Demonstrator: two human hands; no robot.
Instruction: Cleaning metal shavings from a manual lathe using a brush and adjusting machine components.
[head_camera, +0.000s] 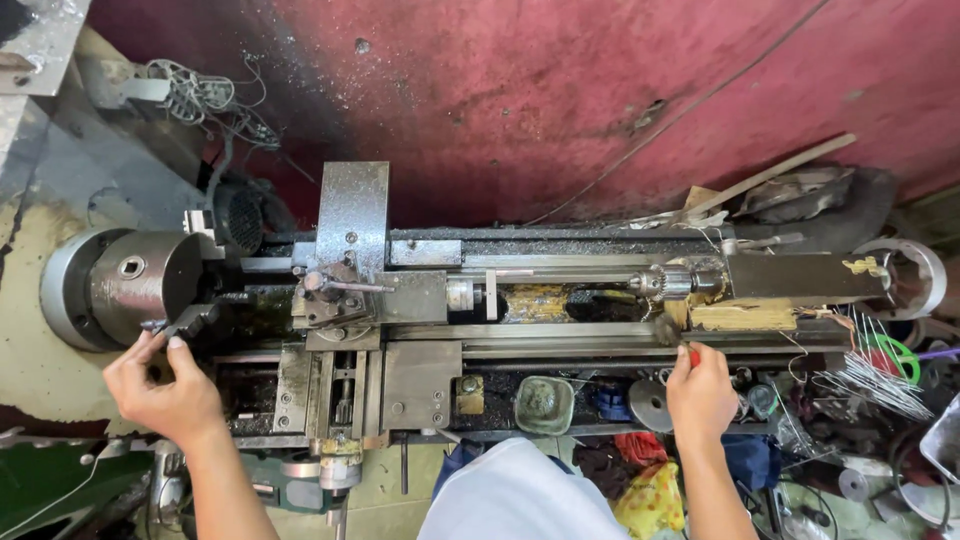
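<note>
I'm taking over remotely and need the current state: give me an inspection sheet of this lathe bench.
Surface: lathe bed is grimy, with swarf along the ways.
Job's things: chuck at the far left; carriage with tool post beside it; drill chuck on the tailstock side.
Clutter: small green-stained cup, metal disc, rags and a yellow bag below the bed; bundle of wire rods at right.
Grippers: left hand fingertips touch a dark part under the chuck; right hand holds a small brush with a red handle against the bed.
Cables: tangled wires upper left; thin wire across the wall.
Surroundings: stained red wall.
</note>
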